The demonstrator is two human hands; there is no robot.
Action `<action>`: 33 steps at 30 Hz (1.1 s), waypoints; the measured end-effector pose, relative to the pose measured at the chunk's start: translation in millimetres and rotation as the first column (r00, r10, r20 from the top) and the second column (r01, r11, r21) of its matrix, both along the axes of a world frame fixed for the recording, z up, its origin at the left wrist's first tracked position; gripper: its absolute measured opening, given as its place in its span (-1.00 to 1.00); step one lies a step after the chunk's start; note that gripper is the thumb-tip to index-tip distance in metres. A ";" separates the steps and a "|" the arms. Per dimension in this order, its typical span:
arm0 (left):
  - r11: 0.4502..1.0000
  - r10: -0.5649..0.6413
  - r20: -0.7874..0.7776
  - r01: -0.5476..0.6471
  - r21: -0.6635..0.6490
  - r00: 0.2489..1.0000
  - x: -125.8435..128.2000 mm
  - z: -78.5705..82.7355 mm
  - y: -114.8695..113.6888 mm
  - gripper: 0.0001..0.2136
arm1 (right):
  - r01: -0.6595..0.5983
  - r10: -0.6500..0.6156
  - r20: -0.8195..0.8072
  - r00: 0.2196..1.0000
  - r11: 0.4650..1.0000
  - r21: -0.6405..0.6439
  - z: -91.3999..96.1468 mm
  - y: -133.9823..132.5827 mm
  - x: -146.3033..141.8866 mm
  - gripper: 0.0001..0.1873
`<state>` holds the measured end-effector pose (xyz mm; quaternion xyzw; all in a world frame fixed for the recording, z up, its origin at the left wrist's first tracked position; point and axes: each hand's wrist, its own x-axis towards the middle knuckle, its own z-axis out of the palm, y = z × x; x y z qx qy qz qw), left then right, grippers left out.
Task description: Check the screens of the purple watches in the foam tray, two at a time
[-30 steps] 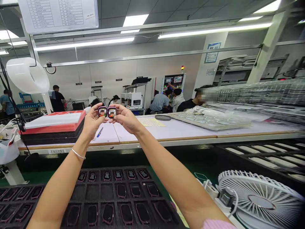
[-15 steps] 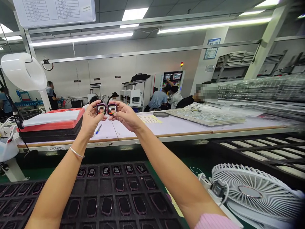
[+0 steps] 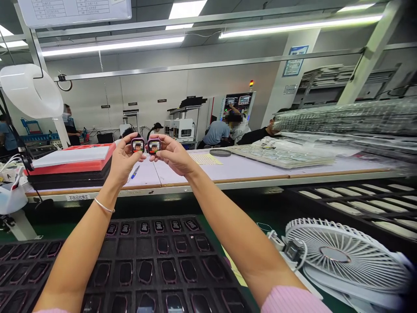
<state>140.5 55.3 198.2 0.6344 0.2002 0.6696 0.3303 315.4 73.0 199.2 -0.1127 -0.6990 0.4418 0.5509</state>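
Note:
Both arms stretch forward over the bench, each hand pinching a small square smartwatch with its lit screen turned toward me. My left hand (image 3: 125,157) grips one purple-edged smartwatch (image 3: 138,146), thumb at its lower edge. Close beside it, my right hand (image 3: 174,154) holds a matching smartwatch (image 3: 154,147) between thumb and fingers. The two watches stand side by side at one height, each showing a picture on its screen. Below my arms lies a black compartment tray (image 3: 119,248) with several more watches in its pockets; some have lit text, others look dark.
At right, a white fan (image 3: 335,254) stands near a black tray of pale pieces (image 3: 342,208). On the raised shelf are red and black foam trays (image 3: 70,165), a blue pen (image 3: 135,172) and plastic-wrapped sheets (image 3: 280,156). A white roll (image 3: 31,91) hangs upper left. People sit beyond.
The view has shifted slightly, so the tray and fan appear a little higher. Both hands still hold the two watches side by side.

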 end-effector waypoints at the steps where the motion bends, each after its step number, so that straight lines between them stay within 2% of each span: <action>1: 1.000 -0.005 0.003 0.005 0.003 1.000 0.3 -0.8 -1.8 -0.46 | -0.004 0.004 0.003 1.000 1.000 0.007 -1.5 -1.2 0.4 -0.48; 6: 1.000 -0.013 -0.001 0.013 -0.015 1.000 -0.1 -11.2 -10.1 -0.44 | -0.027 0.027 -0.006 1.000 1.000 0.006 -15.7 -8.6 1.2 -0.48; 10: 0.997 -0.019 -0.025 0.017 -0.070 1.000 -2.6 -30.0 -23.3 -0.42 | -0.056 0.055 -0.018 0.998 0.996 -0.070 -35.5 -22.6 -0.3 -0.46; 15: 0.976 -0.028 -0.062 0.014 -0.216 0.998 -7.5 -72.7 -53.3 -0.48 | -0.079 0.067 -0.054 0.996 0.961 -0.266 -80.8 -51.4 -5.4 -0.47; 20: 0.922 -0.024 -0.084 -0.011 -0.387 0.996 -13.6 -121.3 -85.6 -0.58 | -0.127 0.100 -0.083 0.991 0.888 -0.443 -135.3 -79.4 -11.3 -0.56; 23: 0.893 -0.012 -0.095 -0.032 -0.450 0.995 -16.6 -141.0 -97.3 -0.63 | -0.145 0.114 -0.093 0.989 0.849 -0.509 -156.4 -89.9 -13.4 -0.62; 27: 0.872 0.009 -0.088 -0.050 -0.486 0.996 -17.0 -154.9 -101.3 -0.69 | -0.150 0.128 -0.078 0.989 0.823 -0.547 -168.7 -95.0 -13.1 -0.66; 33: 0.860 -0.035 -0.093 -0.017 -0.510 0.995 -16.6 -161.6 -103.3 -0.66 | -0.148 0.131 -0.070 0.989 0.816 -0.559 -177.8 -94.7 -8.9 -0.63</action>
